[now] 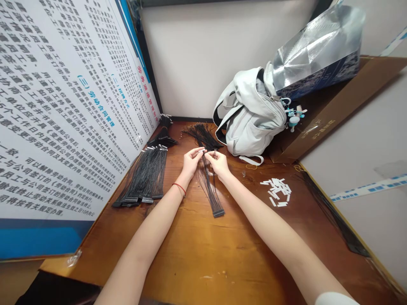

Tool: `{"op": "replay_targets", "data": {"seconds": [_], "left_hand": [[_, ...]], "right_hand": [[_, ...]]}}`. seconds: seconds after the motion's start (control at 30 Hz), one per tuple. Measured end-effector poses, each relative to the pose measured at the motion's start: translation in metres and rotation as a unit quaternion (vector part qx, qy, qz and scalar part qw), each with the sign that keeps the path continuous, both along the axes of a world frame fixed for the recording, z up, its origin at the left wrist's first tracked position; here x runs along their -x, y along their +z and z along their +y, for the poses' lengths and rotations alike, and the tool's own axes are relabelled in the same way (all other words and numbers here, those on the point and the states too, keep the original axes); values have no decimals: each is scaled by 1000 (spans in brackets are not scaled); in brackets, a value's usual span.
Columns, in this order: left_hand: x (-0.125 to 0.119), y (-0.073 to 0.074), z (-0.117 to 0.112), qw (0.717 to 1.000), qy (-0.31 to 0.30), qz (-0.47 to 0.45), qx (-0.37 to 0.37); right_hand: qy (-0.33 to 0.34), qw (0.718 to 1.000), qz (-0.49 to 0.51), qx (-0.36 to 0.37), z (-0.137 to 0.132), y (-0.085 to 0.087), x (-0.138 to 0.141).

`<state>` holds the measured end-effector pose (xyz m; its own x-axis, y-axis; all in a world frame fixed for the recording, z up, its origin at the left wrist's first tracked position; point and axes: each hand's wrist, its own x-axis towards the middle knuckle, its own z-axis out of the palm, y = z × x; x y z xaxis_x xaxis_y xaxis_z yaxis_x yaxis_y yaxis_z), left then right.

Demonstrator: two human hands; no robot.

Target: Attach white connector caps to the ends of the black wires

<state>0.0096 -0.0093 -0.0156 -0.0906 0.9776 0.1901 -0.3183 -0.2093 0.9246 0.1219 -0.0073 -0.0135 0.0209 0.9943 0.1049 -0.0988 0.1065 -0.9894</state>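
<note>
At the middle of the brown wooden table (pixel 190 245), my two hands meet over a black wire harness. My left hand (pixel 192 161) pinches a small white connector (pixel 202 150) at the harness's far end. My right hand (pixel 218 163) is closed beside it, its fingertips pinching a thin black wire close to the connector. The harness's wires (pixel 210 190) hang toward me and end in a black connector (pixel 218 213) lying on the table. Fingers partly hide the white connector, so I cannot tell how the wire sits in it.
Left lie rows of black harnesses (pixel 148 169) with a tied bundle (pixel 163 133) behind. More loose black wires (pixel 202 134) lie beyond my hands. Several white connectors (pixel 277 190) are piled at right. A white backpack (pixel 251 114) and a cardboard box (pixel 318 131) stand back right; a printed board (pixel 79 106) borders the left.
</note>
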Motion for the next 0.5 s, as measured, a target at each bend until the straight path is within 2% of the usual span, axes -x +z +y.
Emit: {"op": "replay_targets", "data": {"seconds": [0.5], "left_hand": [[-2,-1,1,999,-2,43,-8]], "right_hand": [[-10,1000,7,-2,-1,0,0]]}}
